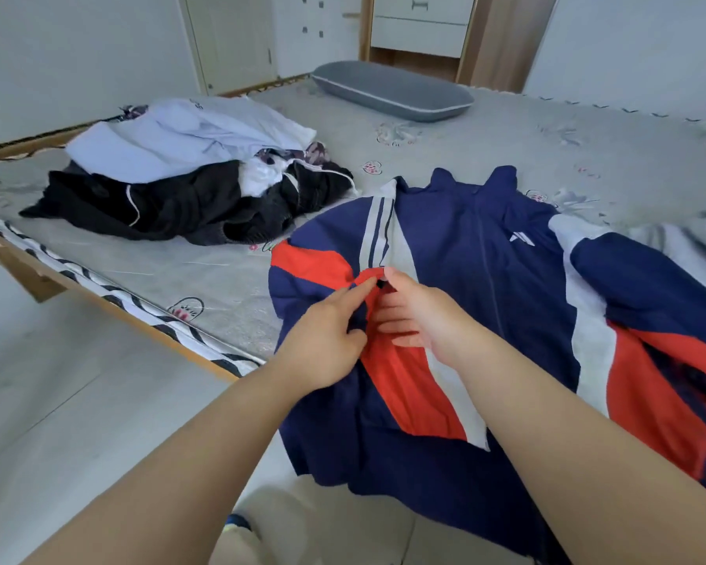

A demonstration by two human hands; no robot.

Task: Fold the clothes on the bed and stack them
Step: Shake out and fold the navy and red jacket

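A navy, red and white track jacket [477,254] lies front up across the near corner of the bed [506,148], its hem hanging over the edge. The jacket's left sleeve is folded in over the chest. My left hand [327,332] pinches the red and navy cloth of that sleeve near its cuff. My right hand [412,311] grips the same sleeve end just to the right, fingers curled round the red cloth. A heap of unfolded clothes [188,177], white and pale blue on top of black ones, lies on the bed's left side.
A grey oval pillow [392,91] lies at the far end of the bed. A crumpled grey garment [685,238] shows at the right edge. The bed's wooden frame [29,271] borders pale floor on the left. White cupboards and a door stand behind.
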